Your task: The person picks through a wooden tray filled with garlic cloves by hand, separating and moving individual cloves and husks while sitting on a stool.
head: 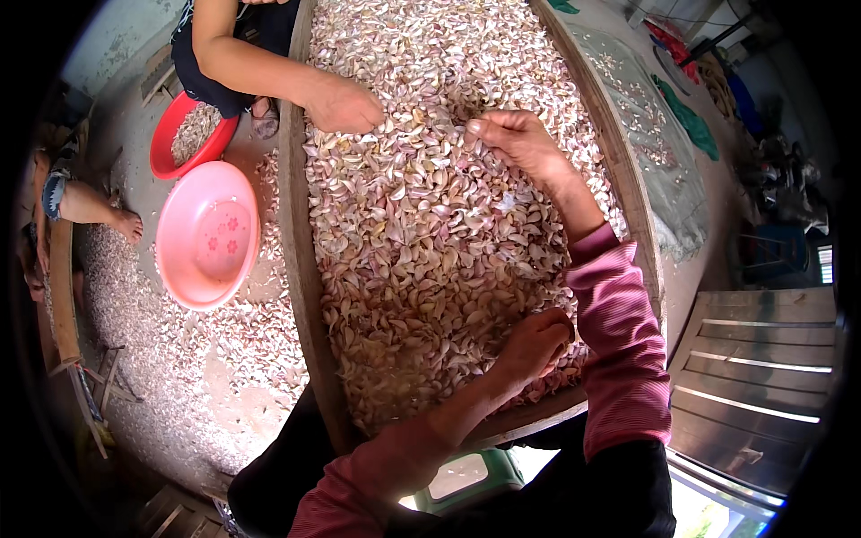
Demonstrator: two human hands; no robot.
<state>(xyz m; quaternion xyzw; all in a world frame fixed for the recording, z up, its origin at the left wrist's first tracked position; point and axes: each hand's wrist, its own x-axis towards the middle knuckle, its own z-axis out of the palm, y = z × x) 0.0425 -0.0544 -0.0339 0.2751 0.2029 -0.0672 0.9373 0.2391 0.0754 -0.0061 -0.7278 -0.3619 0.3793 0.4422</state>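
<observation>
Garlic cloves (430, 235), mostly with pinkish skins, fill a long wooden-framed tray (303, 269) before me. My right hand (514, 141) is over the far part of the cloves, thumb and forefinger brought together at a dark patch; whether a clove is between them cannot be told. Nearer to me, my left hand (541, 339) is curled over the cloves close to the tray's near right corner, and its palm is hidden. Another person's hand (346, 106) rests on the cloves by the tray's left side, left of my right hand.
A pink plastic basin (208, 235) stands on the floor left of the tray, beside a red basin (195, 134) holding cloves. Cloves and skins litter the floor (222, 363). Another person's leg shows at far left. A green plastic stool (501, 467) is below the tray's near end.
</observation>
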